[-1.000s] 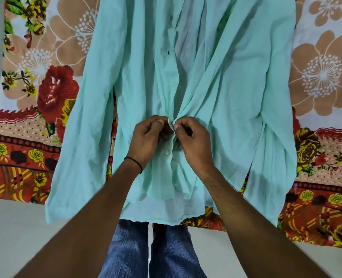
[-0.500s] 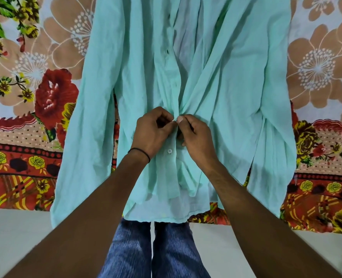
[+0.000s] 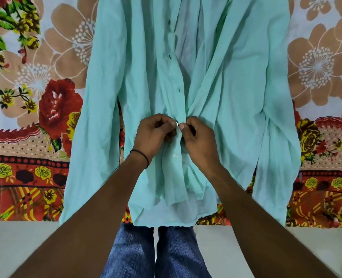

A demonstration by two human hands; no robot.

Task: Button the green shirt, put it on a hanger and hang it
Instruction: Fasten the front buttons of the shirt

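Note:
The pale green shirt lies spread front-up on a floral bedsheet, hem toward me. My left hand and my right hand meet at the front placket near mid-shirt, both pinching the fabric. A small white button shows between my thumbs. Another white button sits fastened just below my hands. Above them the placket is apart, with empty buttonholes visible. No hanger is in view.
The floral bedsheet covers the surface under the shirt and reaches both sides. Pale floor lies in front of it. My legs in blue jeans stand below the hem.
My hands have shifted slightly up the placket, and a button now shows between my thumbs. The view has tilted a little, so the shirt sits lower in the frame.

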